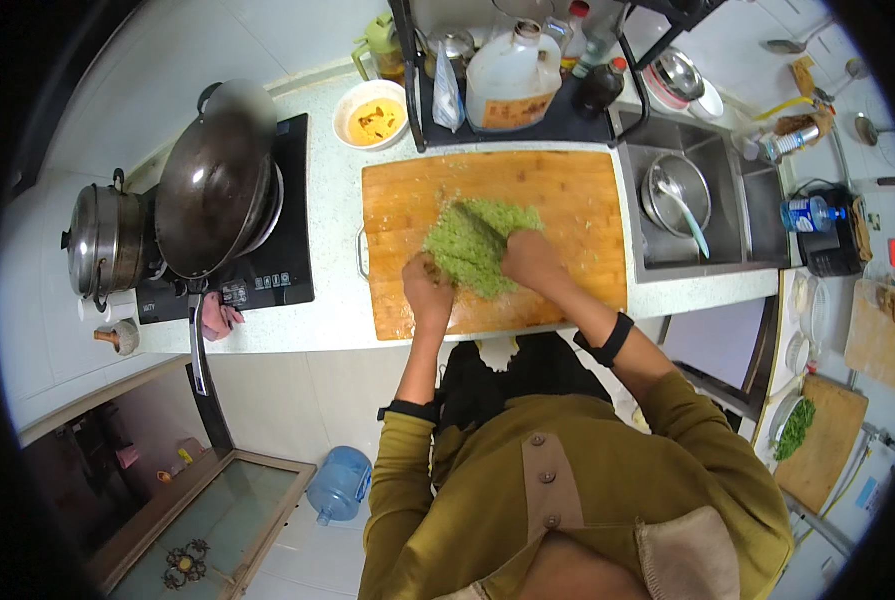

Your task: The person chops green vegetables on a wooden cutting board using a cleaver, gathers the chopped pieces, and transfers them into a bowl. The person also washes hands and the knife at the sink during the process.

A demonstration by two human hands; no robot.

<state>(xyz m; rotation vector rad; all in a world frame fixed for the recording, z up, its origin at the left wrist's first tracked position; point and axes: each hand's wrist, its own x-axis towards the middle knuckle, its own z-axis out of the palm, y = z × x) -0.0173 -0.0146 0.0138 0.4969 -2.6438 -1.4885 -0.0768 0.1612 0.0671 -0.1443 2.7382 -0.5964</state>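
A heap of finely chopped green vegetable (481,277) lies on a wooden cutting board (582,195). My right hand (535,260) grips a kitchen knife (483,223), its handle hidden in the fist. The dark blade stands in the heap, pointing up and to the left, and its edge is hidden by the greens. At the heap's lower left, my left hand (428,292) touches the pile with curled fingers; whether anything is inside them is hidden. Small green bits are scattered over the board.
Left of the board stand a bowl of yellow liquid (378,120), a wok (207,202) tilted on the cooktop (293,225), and a steamer pot (102,240). A rack with a large plastic jug (511,82) rises behind. To the right is a sink (650,262) holding a metal bowl (699,184).
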